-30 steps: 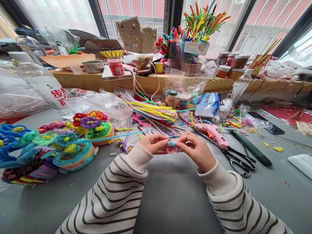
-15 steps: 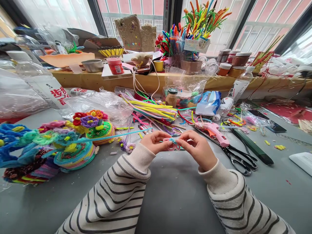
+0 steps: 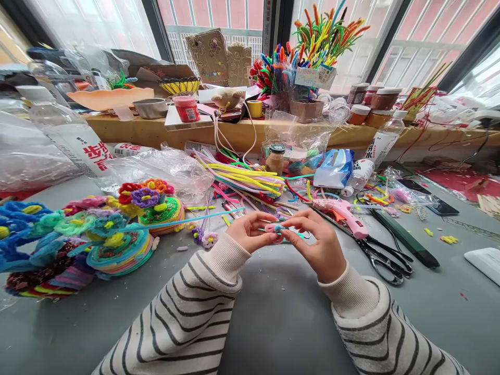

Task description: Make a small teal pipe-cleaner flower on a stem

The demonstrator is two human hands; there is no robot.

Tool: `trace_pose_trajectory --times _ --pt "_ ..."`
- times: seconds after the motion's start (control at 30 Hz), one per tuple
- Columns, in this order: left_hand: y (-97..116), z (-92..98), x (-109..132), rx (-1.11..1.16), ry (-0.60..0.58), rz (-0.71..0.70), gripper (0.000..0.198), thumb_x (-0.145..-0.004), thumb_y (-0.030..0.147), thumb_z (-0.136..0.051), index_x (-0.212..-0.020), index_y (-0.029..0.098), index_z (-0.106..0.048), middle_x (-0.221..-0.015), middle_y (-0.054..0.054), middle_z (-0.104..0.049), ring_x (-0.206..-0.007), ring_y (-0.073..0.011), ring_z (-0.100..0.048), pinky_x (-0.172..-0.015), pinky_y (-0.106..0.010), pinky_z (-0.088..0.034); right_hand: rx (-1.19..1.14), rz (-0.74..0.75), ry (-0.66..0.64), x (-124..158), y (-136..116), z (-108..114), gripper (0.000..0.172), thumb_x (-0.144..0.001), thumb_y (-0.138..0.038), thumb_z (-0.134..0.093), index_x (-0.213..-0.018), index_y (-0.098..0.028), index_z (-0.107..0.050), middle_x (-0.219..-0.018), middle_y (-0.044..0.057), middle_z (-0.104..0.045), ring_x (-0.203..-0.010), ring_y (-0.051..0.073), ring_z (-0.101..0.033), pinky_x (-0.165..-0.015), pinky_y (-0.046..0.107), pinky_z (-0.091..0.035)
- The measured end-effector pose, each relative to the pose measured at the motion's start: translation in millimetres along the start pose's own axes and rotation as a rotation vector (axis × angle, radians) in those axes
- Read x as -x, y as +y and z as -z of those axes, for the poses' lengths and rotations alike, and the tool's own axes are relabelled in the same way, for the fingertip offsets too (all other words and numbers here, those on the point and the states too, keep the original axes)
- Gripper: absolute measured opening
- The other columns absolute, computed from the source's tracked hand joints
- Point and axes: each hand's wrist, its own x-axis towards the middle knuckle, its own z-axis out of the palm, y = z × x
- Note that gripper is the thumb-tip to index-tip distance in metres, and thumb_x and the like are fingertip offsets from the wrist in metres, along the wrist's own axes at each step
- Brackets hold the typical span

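Visibility of the small pink-and-blue fuzzy piece [image 3: 278, 228] is partial: my fingertips cover both of its ends, and I cannot make out its full shape. It sits between my two hands, raised above the counter [image 3: 273, 323], touching both. My left hand [image 3: 263, 233] pinches the pink side between thumb and fingers, the remaining fingers curled behind and partly concealed. My right hand [image 3: 288, 229] pinches at the blue side with thumb and forefinger; its other fingers are bent, their tips mostly out of sight. A greenish strand [image 3: 300, 235] shows by my right thumb; I cannot tell whether it joins the piece.

Both striped sleeves [image 3: 183, 307] are cut off by the lower edge. Blue fuzzy flowers [image 3: 29, 234] are cropped at the left edge, and a white object [image 3: 484, 263] at the right edge. To the right of my right hand, a pink glue gun [image 3: 344, 213] partly hides the blades of the scissors [image 3: 385, 263].
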Motion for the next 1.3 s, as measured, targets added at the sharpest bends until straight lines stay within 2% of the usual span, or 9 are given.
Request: trace_pose_trajectory --times 0.27,0.4,0.5,0.63,0.77,0.83,0.97,1.1,1.3 --pt "3.0 3.0 -0.4 -0.121 0.102 -0.044 0.030 -0.051 0.020 -0.065 -0.077 0.012 -0.054 -0.062 -0.002 -0.060 -0.059 -0.0128 -0.058 -0.053 -0.023 -0.047 -0.065 -0.105 0.030 -3.0 6.8 8.0 0.012 -0.072 -0.028 -0.051 -0.077 -0.019 -0.058 -0.078 0.004 -0.053 -0.066 0.012 -0.050 -0.057 0.025 -0.042" --pt "5.3 9.7 -3.4 -0.197 0.248 -0.134 0.027 -0.053 0.022 -0.063 -0.076 0.013 -0.052 -0.065 -0.002 -0.060 -0.061 -0.0126 -0.058 -0.052 -0.022 -0.046 0.003 -0.045 -0.500 -1.9 10.2 8.5 0.010 -0.068 -0.028 -0.055 -0.067 -0.020 -0.061 -0.066 0.000 -0.052 -0.055 0.010 -0.047 -0.052 0.022 -0.040" --pt "3.2 12.5 -6.2 -0.232 0.282 -0.150 0.027 -0.053 0.022 -0.062 -0.076 0.013 -0.052 -0.065 -0.002 -0.060 -0.061 -0.0127 -0.057 -0.053 -0.023 -0.046 0.115 -0.035 -0.655 2.4 12.2 0.3 0.006 -0.066 -0.025 -0.058 -0.066 -0.019 -0.061 -0.066 0.000 -0.051 -0.054 0.009 -0.046 -0.052 0.022 -0.039" --pt "0.2 13.5 -7.6 -0.282 0.274 -0.150 0.026 -0.054 0.023 -0.060 -0.077 0.014 -0.052 -0.067 -0.003 -0.059 -0.062 -0.0134 -0.057 -0.055 -0.025 -0.046 0.190 -0.021 -0.586 4.0 14.6 -6.5 0.013 -0.065 -0.028 -0.058 -0.074 -0.019 -0.059 -0.070 0.001 -0.053 -0.057 0.010 -0.047 -0.055 0.023 -0.040" --pt "0.2 14.6 -7.5 -0.319 0.281 -0.150 0.027 -0.054 0.025 -0.059 -0.077 0.014 -0.051 -0.063 -0.002 -0.058 -0.062 -0.0141 -0.057 -0.053 -0.025 -0.046 0.201 -0.014 -0.436 -3.9 19.4 9.8 0.015 -0.070 -0.032 -0.052 -0.073 -0.018 -0.059 -0.070 0.002 -0.056 -0.056 0.010 -0.048 -0.055 0.023 -0.040" --pt "0.0 15.3 -7.9 -0.332 0.284 -0.155 0.027 -0.054 0.026 -0.060 -0.077 0.014 -0.051 -0.064 -0.003 -0.058 -0.061 -0.0143 -0.057 -0.053 -0.025 -0.046 0.272 -0.063 -0.279 -7.9 26.8 30.4 0.018 -0.072 -0.032 -0.048 -0.071 -0.018 -0.059 -0.069 0.003 -0.058 -0.057 0.012 -0.050 -0.056 0.024 -0.040" --pt "-2.0 16.3 -9.4 -0.346 0.288 -0.173 0.027 -0.054 0.026 -0.059 -0.077 0.014 -0.052 -0.068 -0.003 -0.060 -0.062 -0.0144 -0.057 -0.056 -0.026 -0.046 0.577 -0.428 0.204 -7.5 54.9 82.0 0.024 -0.070 -0.036 -0.047 -0.072 -0.017 -0.061 -0.071 0.007 -0.062 -0.063 0.018 -0.053 -0.056 0.029 -0.039" --pt "-3.9 16.4 -10.1 -0.351 0.285 -0.181 0.026 -0.054 0.025 -0.059 -0.076 0.014 -0.053 -0.065 -0.003 -0.059 -0.061 -0.0145 -0.057 -0.054 -0.025 -0.045 0.658 -0.657 0.136 -1.5 80.8 109.5 0.028 -0.064 -0.043 -0.050 -0.065 -0.018 -0.062 -0.065 0.005 -0.063 -0.061 0.020 -0.054 -0.053 0.029 -0.037" --pt "-3.0 15.7 -9.2 -0.349 0.275 -0.167 0.026 -0.055 0.024 -0.058 -0.077 0.014 -0.052 -0.062 -0.002 -0.058 -0.059 -0.0136 -0.057 -0.052 -0.024 -0.046 0.662 -0.699 -0.016 0.0 89.4 104.3 0.027 -0.062 -0.042 -0.049 -0.066 -0.020 -0.065 -0.068 0.005 -0.064 -0.064 0.021 -0.055 -0.053 0.029 -0.037"
